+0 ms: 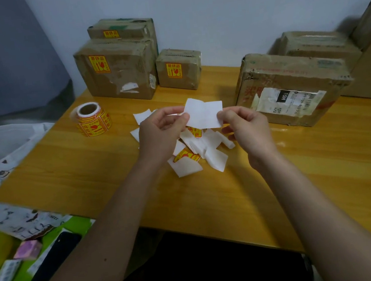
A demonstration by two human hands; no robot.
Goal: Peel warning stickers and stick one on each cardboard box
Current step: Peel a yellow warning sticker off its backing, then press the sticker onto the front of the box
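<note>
wooden table (72, 167), black phone (53, 263), pink block (28, 249), patterned cloth (2, 161)

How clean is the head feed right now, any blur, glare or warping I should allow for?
Head view: centre fairly sharp, the white slip pinched by left hand and right hand reads clearly; box at the far right edge smeared and bent by the wide-angle lens; soft sheen on the table; lighting dim, even.

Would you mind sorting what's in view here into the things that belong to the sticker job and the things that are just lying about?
Part of the job:
sticker roll
white sticker piece, pinched by left hand and right hand
labelled boxes
unlabelled boxes
pile of backing scraps

Just lying about:
black phone
pink block
patterned cloth
</note>
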